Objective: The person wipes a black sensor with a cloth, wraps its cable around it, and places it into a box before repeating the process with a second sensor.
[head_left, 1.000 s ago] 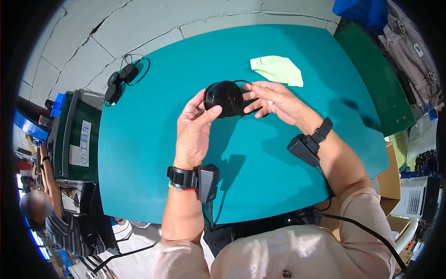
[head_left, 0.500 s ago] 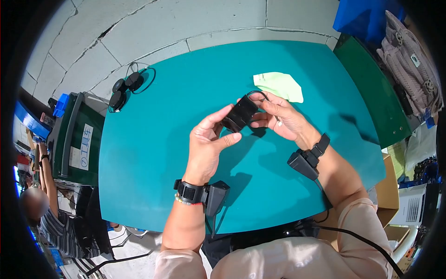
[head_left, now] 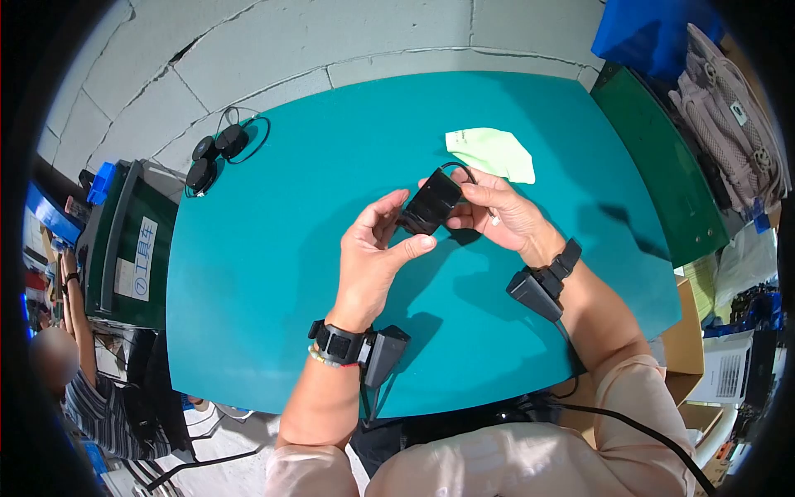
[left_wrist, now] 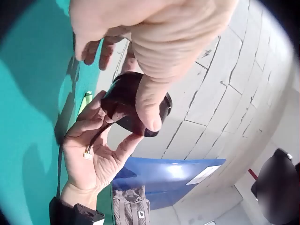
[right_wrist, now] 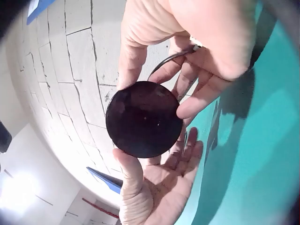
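A glossy black round device [head_left: 432, 204] is held between both hands above the table, tilted on edge in the head view. My left hand [head_left: 369, 257] grips its lower left side, the thumb on the near edge. My right hand [head_left: 507, 217] holds its right side, with a short black cable and white connector [head_left: 494, 220] lying against the palm. In the right wrist view the device's flat round face [right_wrist: 144, 119] shows between the fingers of both hands. The left wrist view shows the device's side [left_wrist: 126, 93], with the left thumb over it.
Several black round devices with cables [head_left: 217, 152] lie at the table's back left. A pale green cloth [head_left: 492, 154] rests behind my right hand on the teal table [head_left: 273, 290]. Dark green cabinets flank the table; a person in a striped top is at the far left.
Over the last second the device has been tilted from face-up to on edge, and the left hand has shifted right with it. Since half a second ago the hands have barely moved.
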A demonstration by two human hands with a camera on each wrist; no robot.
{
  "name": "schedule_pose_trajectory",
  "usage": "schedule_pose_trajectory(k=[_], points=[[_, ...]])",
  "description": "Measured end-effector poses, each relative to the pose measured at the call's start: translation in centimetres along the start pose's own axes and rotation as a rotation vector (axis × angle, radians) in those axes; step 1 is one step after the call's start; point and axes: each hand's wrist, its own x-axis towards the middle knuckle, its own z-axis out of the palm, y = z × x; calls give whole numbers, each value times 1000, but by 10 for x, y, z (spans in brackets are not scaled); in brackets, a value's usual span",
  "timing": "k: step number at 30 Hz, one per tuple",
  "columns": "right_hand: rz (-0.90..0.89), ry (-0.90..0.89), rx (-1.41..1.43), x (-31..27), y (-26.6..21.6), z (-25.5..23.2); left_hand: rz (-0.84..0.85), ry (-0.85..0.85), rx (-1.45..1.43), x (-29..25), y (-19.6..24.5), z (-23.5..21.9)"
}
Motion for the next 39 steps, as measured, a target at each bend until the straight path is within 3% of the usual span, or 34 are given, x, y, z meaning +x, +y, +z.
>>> schedule_pose_trajectory(k=[5, 7, 11, 13, 14, 15, 17, 19, 21, 22, 24, 25, 27, 31, 33, 35, 39], points=[[-11, -76, 11, -1, -3, 5, -99, -39, -145, 3, -9, -4], [20, -33, 10, -3, -5, 11, -208, -168, -236, 3, -2, -2], [3, 8, -109, -3, -14, 23, -202, -166, -274, 4, -2, -5], [-126, 320, -689, 1, -14, 19, -85, -71, -234, 4, 1, -6], [-403, 477, -1086, 5, -9, 13, -82, -66, -237, 4, 2, -6], [-402, 470, -1090, 5, -9, 6, -77, -12, -207, 4, 2, -7], [-603, 594, -1948, 2, -14, -12, -61, 50, -189, 4, 2, -7], [-532, 570, -1962, 1, -17, -18, -59, 59, -207, 5, 0, -7], [-267, 580, -1596, 1, -23, -16, -42, 88, -203, 4, 1, -3], [-267, 573, -1599, 0, -28, -6, -31, 113, -195, 3, 2, -2], [-493, 520, -996, -3, -37, 24, -32, 102, -211, 4, 6, -2], [-490, 516, -997, -6, -38, 38, -35, 86, -224, 4, 6, -2], [-539, 268, -620, -11, -34, 63, -10, 110, -204, 4, 4, -1], [-344, 92, -763, -11, -11, 69, 15, 122, -86, 1, 4, 1], [-325, 123, -821, -10, -11, 65, 14, 126, -98, 0, 5, 3], [-283, 126, -571, -9, -12, 65, 63, 66, -44, 0, 3, 2], [-306, 113, -543, -7, -12, 62, 101, 69, -57, 1, 4, 2]])
